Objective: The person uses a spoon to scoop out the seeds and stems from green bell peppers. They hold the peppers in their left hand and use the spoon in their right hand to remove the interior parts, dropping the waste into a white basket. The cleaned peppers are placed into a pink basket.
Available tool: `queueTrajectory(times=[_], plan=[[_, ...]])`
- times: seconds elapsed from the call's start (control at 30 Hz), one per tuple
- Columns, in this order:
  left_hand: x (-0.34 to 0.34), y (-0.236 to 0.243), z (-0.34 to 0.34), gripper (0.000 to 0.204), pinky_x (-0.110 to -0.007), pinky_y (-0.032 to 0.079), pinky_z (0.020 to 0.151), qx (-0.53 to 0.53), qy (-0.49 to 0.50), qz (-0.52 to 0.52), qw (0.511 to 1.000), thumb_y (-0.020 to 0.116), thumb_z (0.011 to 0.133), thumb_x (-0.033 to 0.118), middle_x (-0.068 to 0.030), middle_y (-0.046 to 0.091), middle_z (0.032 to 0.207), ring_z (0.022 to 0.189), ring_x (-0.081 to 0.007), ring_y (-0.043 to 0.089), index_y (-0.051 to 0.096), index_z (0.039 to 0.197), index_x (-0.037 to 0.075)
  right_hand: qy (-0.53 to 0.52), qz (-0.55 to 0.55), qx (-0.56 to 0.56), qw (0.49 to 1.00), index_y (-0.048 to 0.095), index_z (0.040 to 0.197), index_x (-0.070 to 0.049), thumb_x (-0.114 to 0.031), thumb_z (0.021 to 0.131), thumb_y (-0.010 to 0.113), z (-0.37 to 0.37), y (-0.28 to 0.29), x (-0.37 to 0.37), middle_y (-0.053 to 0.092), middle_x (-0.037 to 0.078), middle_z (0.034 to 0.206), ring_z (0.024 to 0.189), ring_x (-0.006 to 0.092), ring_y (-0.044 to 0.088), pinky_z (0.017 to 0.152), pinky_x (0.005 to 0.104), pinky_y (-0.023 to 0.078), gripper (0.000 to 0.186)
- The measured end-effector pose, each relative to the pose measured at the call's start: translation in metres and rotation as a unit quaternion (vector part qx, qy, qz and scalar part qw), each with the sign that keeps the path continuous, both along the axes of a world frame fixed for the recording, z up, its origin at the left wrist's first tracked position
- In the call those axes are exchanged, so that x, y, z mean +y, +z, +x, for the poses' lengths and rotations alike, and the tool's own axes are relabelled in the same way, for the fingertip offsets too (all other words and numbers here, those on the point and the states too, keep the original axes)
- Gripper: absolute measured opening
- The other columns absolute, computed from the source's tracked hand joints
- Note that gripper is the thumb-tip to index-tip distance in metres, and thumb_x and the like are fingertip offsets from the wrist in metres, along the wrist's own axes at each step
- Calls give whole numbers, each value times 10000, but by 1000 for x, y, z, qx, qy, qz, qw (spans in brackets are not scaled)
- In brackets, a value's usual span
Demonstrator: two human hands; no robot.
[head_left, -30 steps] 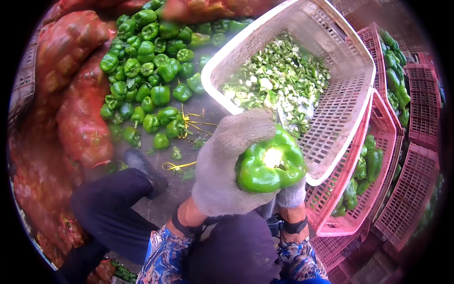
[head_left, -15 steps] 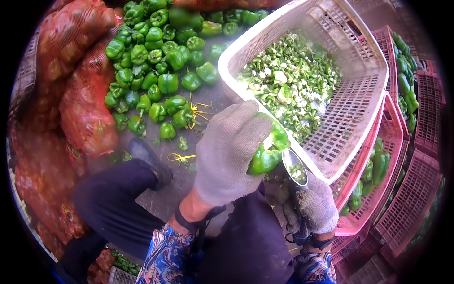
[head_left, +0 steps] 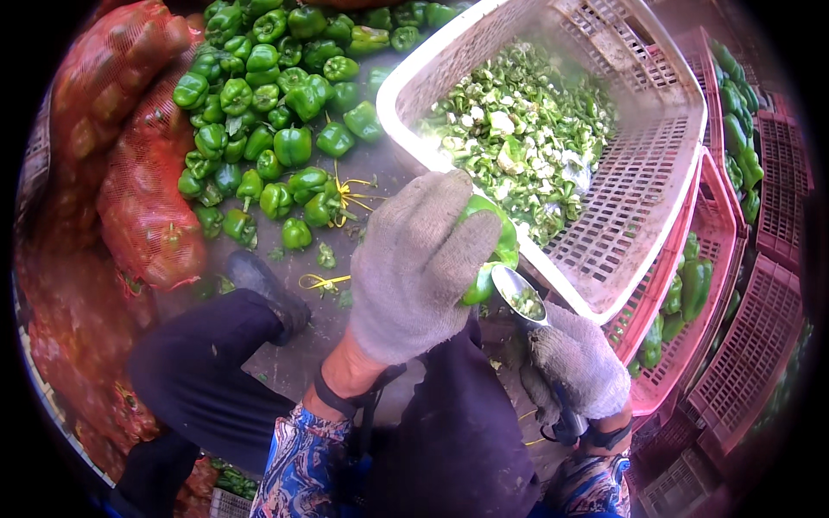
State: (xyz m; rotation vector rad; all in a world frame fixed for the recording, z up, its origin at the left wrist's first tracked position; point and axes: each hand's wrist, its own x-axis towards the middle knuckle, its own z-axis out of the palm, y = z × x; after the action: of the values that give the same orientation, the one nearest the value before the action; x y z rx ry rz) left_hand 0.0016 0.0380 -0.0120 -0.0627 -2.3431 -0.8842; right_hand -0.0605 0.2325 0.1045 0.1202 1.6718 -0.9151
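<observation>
My left hand (head_left: 414,268), in a grey knit glove, is closed around a green bell pepper (head_left: 503,242), whose far side shows past the fingers. In my gloved right hand (head_left: 580,361) is a metal scoop-like spoon (head_left: 518,295) with small pale green bits in its bowl. The spoon's bowl lies against or just beside the pepper's lower right; actual contact cannot be made out. Both hands are just this side of a white plastic basket (head_left: 635,211), tilted and partly filled with chopped-looking pepper cores and stem pieces (head_left: 509,142).
Many whole bell peppers (head_left: 294,147) are heaped on the floor at the far left. Full red mesh sacks (head_left: 147,190) line the left side. Pink crates (head_left: 712,203) holding green peppers stand at the right. Yellow ties (head_left: 324,282) lie on the floor before my shoe (head_left: 268,289).
The spoon's bowl has tipped and shifted left along the pepper, and my right hand has turned, exposing more of the handle. The pepper has turned in my left hand. The view has shifted slightly.
</observation>
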Motion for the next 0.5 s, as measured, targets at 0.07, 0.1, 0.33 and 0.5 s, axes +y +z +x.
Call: queueTrajectory(times=[0.07, 0.1, 0.33, 0.5], plan=[[2, -2, -2, 628, -434, 534, 911, 11, -4, 0, 1000, 802, 711, 118, -117, 579, 1308, 1162, -358, 600, 577, 1296, 159, -38, -14, -39, 998, 606, 1181, 28, -233, 1000, 617, -1, -4, 8, 660, 96, 856, 585, 132, 642, 493, 265, 505, 317], [2, -2, -2, 624, -432, 534, 911, 17, -4, -3, 1000, 798, 716, 115, -114, 578, 1310, 1162, -355, 601, 577, 1297, 161, -32, -44, -28, 998, 598, 1221, 43, -236, 998, 628, -2, -8, 13, 670, 106, 877, 565, 126, 631, 466, 255, 491, 359], [-1, -5, -4, 609, -437, 531, 928, 14, -10, -13, 1000, 791, 707, 98, -113, 589, 1307, 1162, -361, 605, 592, 1280, 156, -15, -76, -45, 996, 583, 1198, 62, -266, 1005, 637, -14, -7, 16, 653, 92, 786, 427, 104, 560, 341, 245, 421, 384], [-10, 15, -5, 564, -420, 532, 940, -77, -35, 30, 996, 779, 692, 76, -108, 608, 1278, 1183, -349, 608, 633, 1233, 140, 24, 6, 74, 997, 617, 1126, -14, -299, 989, 668, -11, 4, -11, 636, 33, 726, 486, 104, 587, 409, 259, 446, 321]])
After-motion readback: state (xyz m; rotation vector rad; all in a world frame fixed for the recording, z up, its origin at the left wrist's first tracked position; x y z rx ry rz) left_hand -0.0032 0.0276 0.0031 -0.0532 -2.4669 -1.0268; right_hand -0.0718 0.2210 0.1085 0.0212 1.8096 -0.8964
